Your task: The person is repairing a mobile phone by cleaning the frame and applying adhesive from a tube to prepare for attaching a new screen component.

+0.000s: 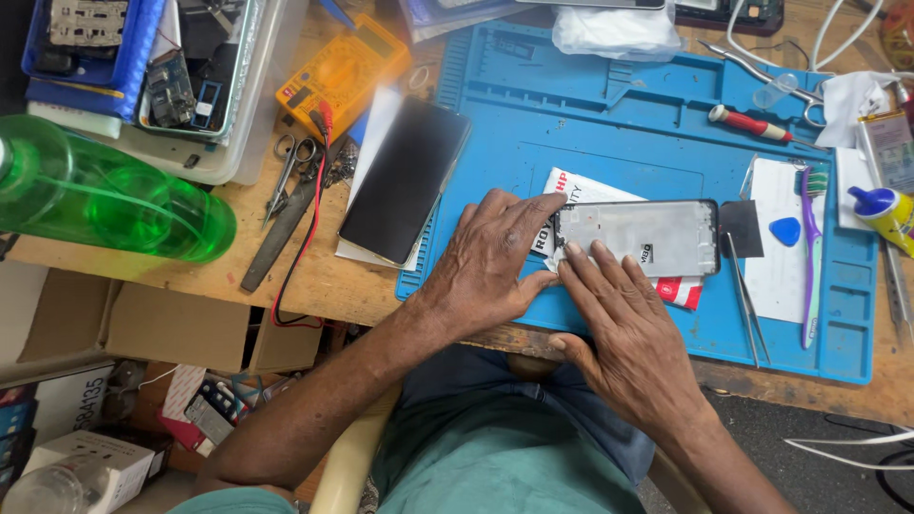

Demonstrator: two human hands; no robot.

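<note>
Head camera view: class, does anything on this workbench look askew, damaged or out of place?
Yes. The green bottle lies on its side at the bench's left edge, not upright. The dark phone screen sits tilted, half on the blue mat. The phone frame under both hands looks stripped, with no screen fitted.

You are working in bright, even daylight that casts only soft, short shadows under your hands and tools on the blue repair mat (609,124). The green bottle (105,195) at the left edge glows and looks stretched by wide-angle distortion. The centre is sharp, while the boxes at lower left sit dimmer.
</note>
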